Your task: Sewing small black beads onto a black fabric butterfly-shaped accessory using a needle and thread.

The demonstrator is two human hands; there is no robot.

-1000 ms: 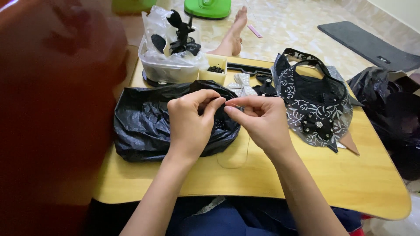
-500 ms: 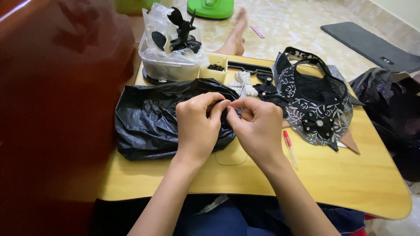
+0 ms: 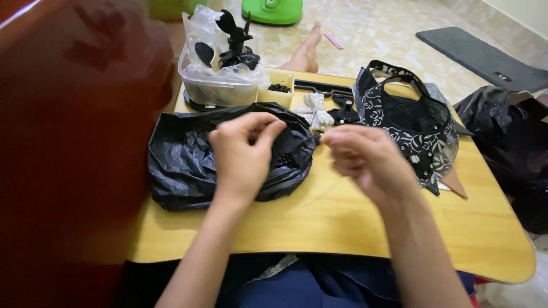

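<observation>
Black beads point(image 3: 283, 161) sit in the open black plastic bag point(image 3: 188, 159) at ten o'clock on my table point(image 3: 354, 222), where my left hand point(image 3: 242, 157) and right hand point(image 3: 365, 159), earlier pressed together, now part, fingertips pinched on something too fine to identify.

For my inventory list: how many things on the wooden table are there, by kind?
Black plastic bag: 1
Clear plastic tub: 1
Small yellow box: 1
Bows: 2
Black lace bag: 1
Total: 6

A low wooden table point(image 3: 342, 222) stands on the tiled floor point(image 3: 388, 40). On it lie a black plastic bag point(image 3: 182, 159), a clear tub point(image 3: 220, 85), a white bow point(image 3: 315, 111) and black lace fabric point(image 3: 411, 125).
</observation>
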